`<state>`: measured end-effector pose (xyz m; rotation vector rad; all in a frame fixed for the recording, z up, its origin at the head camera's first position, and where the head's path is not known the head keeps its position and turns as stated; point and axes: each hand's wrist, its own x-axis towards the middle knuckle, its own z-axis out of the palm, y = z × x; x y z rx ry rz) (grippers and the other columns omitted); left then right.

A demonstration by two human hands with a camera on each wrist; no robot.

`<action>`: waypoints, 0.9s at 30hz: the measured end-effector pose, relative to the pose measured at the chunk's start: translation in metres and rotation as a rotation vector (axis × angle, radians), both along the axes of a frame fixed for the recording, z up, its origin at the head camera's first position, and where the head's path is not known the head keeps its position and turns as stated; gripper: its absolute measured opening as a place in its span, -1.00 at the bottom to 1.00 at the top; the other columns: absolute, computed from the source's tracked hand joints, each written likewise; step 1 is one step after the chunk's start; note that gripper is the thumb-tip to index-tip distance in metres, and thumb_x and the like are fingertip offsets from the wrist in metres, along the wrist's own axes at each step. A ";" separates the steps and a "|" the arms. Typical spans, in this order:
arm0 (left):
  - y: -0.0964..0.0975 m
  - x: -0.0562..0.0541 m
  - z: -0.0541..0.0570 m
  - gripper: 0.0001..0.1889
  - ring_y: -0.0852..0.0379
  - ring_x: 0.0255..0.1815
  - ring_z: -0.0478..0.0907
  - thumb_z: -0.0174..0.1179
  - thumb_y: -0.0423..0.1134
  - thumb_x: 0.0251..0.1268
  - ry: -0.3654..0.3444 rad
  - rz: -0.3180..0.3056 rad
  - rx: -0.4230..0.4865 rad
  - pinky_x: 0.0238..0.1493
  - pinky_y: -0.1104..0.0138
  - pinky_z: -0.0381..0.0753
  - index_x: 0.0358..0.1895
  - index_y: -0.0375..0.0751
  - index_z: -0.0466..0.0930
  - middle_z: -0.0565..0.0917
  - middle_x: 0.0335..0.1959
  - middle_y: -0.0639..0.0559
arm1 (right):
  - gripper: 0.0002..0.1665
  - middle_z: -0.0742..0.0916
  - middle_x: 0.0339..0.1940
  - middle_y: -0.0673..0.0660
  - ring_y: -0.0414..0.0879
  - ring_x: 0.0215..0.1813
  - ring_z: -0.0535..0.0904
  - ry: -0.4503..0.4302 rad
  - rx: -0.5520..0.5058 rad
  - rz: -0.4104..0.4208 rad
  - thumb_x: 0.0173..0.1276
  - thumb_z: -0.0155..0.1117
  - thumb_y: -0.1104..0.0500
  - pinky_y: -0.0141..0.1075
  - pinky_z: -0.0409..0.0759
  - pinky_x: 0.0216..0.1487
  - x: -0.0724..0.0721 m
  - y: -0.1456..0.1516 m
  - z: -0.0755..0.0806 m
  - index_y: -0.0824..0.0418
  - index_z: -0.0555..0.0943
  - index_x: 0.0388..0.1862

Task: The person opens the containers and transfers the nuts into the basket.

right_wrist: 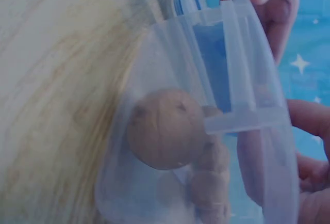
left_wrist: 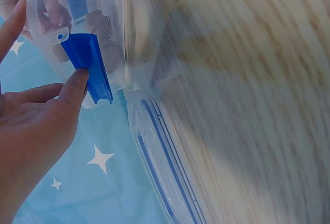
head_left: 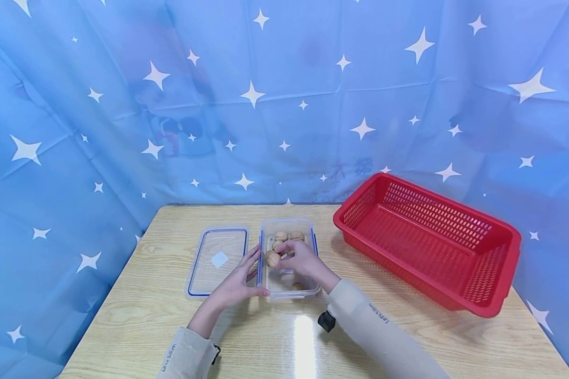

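Observation:
A clear plastic food container (head_left: 289,293) with blue side latches stands on the table, holding several walnuts (head_left: 281,236). Reaching over its right side, my right hand (head_left: 302,259) pinches a walnut (head_left: 273,259) between thumb and fingertips near the left wall. My left hand (head_left: 237,284) rests against the container's left side and front corner, fingers spread. In the left wrist view one fingertip touches a hanging blue latch (left_wrist: 88,61). A single walnut (right_wrist: 167,128) lies at the near end in the right wrist view; the right fingertips are partly hidden there.
The container's clear lid (head_left: 218,281), edged with a blue seal, lies flat left of the container. A red perforated basket (head_left: 427,273) stands at the right of the wooden table (head_left: 137,321). A blue starred curtain (head_left: 284,116) hangs behind.

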<state>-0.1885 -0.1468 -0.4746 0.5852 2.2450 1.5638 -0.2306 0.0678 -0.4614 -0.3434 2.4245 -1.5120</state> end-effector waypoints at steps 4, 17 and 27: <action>0.000 0.000 -0.001 0.14 -0.27 0.65 -0.17 0.45 -0.37 0.08 0.002 -0.001 -0.002 0.55 -0.03 0.19 0.60 -0.34 -0.21 -0.33 0.66 -0.18 | -0.63 0.72 -0.06 0.24 0.08 -0.04 0.70 0.016 0.005 0.017 0.20 0.43 0.34 -0.21 0.72 -0.03 -0.003 0.003 0.004 0.34 0.67 0.02; 0.000 0.000 -0.001 0.13 -0.30 0.64 -0.18 0.43 -0.40 0.09 0.013 -0.003 -0.020 0.56 -0.06 0.16 0.59 -0.40 -0.24 -0.33 0.65 -0.23 | -0.54 0.70 0.12 0.32 0.16 0.10 0.66 0.024 -0.023 0.010 0.29 0.37 0.27 -0.16 0.72 0.05 -0.010 0.017 0.029 0.36 0.60 0.16; 0.001 -0.001 -0.001 0.14 -0.32 0.63 -0.14 0.45 -0.37 0.08 0.036 0.015 -0.074 0.54 -0.08 0.19 0.59 -0.40 -0.23 -0.32 0.65 -0.25 | -0.50 0.67 0.20 0.33 0.22 0.18 0.65 0.061 -0.025 -0.030 0.36 0.32 0.23 -0.03 0.70 0.15 -0.021 0.037 0.050 0.28 0.58 0.27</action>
